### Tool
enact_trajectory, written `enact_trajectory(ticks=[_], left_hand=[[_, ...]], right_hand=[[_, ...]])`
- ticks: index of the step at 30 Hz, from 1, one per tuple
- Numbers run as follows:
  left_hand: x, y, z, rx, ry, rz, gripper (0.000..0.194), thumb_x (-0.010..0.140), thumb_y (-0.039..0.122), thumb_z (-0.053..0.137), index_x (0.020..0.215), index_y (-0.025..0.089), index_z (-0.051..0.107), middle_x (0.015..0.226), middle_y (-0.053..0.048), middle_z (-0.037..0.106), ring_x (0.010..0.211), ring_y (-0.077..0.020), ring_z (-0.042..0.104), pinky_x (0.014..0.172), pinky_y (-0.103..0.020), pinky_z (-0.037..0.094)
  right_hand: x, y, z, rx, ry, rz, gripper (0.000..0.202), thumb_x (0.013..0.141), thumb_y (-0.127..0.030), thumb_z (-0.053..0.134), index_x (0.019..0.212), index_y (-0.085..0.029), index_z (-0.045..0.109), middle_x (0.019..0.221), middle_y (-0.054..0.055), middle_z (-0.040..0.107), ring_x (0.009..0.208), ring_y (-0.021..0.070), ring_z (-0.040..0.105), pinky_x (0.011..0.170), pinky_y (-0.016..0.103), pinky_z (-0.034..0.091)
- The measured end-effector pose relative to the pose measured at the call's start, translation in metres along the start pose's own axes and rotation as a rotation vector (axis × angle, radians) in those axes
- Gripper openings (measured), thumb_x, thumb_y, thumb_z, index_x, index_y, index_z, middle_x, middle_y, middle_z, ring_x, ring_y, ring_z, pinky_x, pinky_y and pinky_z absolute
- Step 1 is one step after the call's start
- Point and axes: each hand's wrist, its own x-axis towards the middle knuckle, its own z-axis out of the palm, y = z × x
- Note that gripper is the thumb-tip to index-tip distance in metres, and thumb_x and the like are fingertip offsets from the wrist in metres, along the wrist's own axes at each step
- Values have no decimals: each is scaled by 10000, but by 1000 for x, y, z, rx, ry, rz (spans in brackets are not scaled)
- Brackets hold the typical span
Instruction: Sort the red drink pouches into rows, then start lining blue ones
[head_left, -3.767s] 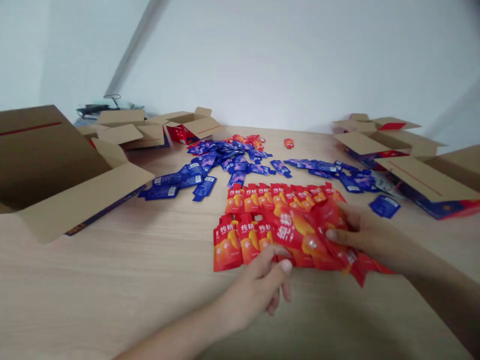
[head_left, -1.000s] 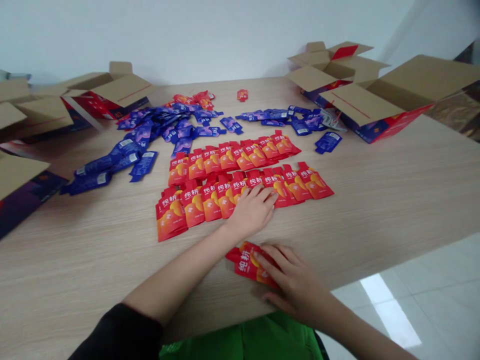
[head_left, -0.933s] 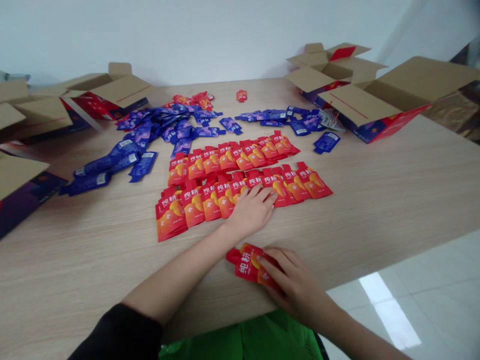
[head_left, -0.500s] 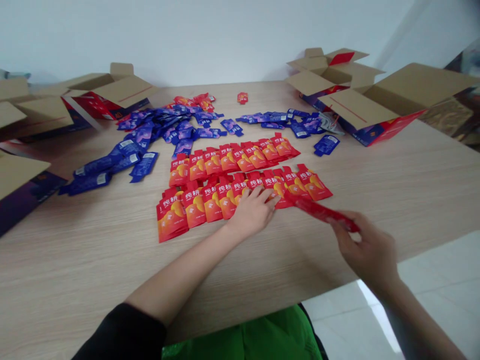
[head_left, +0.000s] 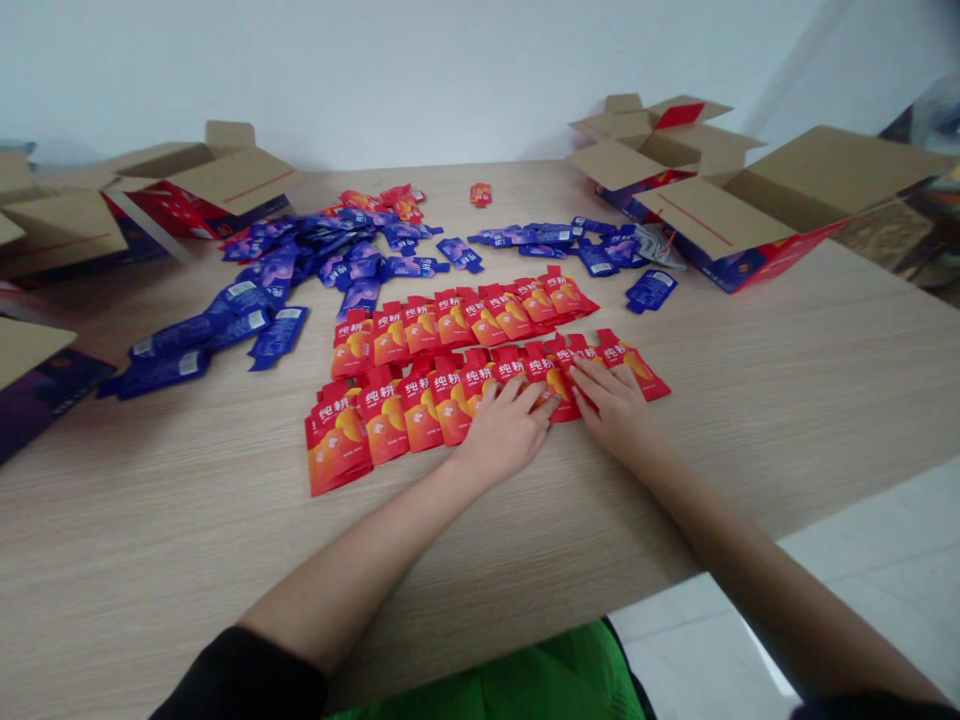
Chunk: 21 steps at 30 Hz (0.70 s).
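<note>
Red pouches (head_left: 452, 402), left hand (head_left: 508, 432) and right hand (head_left: 621, 412) palm-down upon them, both grips spread, clasping none

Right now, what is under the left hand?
The left hand lies over the nearer row of red pouches; their printed tops show just beyond its fingers. The parts beneath are covered and cannot be seen.

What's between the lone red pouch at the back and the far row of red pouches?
Blue pouches on the wood-grain tabletop, just beyond the far row, in the head view.
</note>
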Motion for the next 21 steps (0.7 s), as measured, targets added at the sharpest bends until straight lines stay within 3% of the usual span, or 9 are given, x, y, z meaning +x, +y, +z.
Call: enact_trajectory(ticks=[3, 7, 12, 16, 19, 21], left_hand=[[0, 0, 1, -8, -6, 4, 379, 1051, 322, 413, 1372, 207, 577, 1385, -93, 566, 1281, -310, 447, 992, -498, 394], [-1, 0, 1, -33, 6, 3, 370, 1052, 313, 408, 1360, 202, 580, 1388, -92, 560, 1291, -319, 446, 1007, -520, 400], [-18, 5, -22, -194, 33, 52, 345, 1031, 257, 420, 1319, 165, 584, 1386, -134, 528, 1272, -293, 482, 1046, -473, 416], [-53, 13, -34, -445, -53, 200, 261, 937, 153, 493, 1168, 150, 617, 1116, -91, 637, 1014, -215, 594, 922, -329, 491], [-82, 18, -17, -518, -186, 311, 46, 887, 170, 595, 930, 181, 606, 896, -43, 647, 834, -194, 598, 781, -297, 498], [-98, 19, 1, -632, -221, 341, 133, 929, 252, 624, 818, 200, 571, 827, -21, 642, 786, -185, 588, 764, -302, 490]], right_hand=[[0, -2, 2, 54, -22, -13, 423, 1003, -308, 424, 1196, -64, 710, 1350, 200, 620, 1184, 315, 565, 1038, 494, 417], [-3, -3, 3, 137, -6, -14, 410, 997, -258, 385, 1198, -83, 697, 1323, 194, 622, 1209, 306, 552, 1038, 500, 425], [14, 2, -12, 207, 115, 51, 359, 926, -260, 494, 1219, -133, 658, 1171, 163, 630, 1125, 287, 582, 994, 475, 476], [81, 9, -32, 253, 72, -61, 286, 863, -156, 490, 1048, -153, 709, 1039, 114, 646, 987, 230, 623, 929, 379, 502], [162, 14, -28, 186, 6, -80, 261, 852, -130, 505, 970, -132, 738, 1053, 125, 663, 1016, 233, 622, 961, 365, 483], [221, 17, -13, 141, -58, 1, 260, 865, -127, 527, 1009, -127, 743, 1079, 127, 674, 1054, 240, 617, 996, 369, 470]])
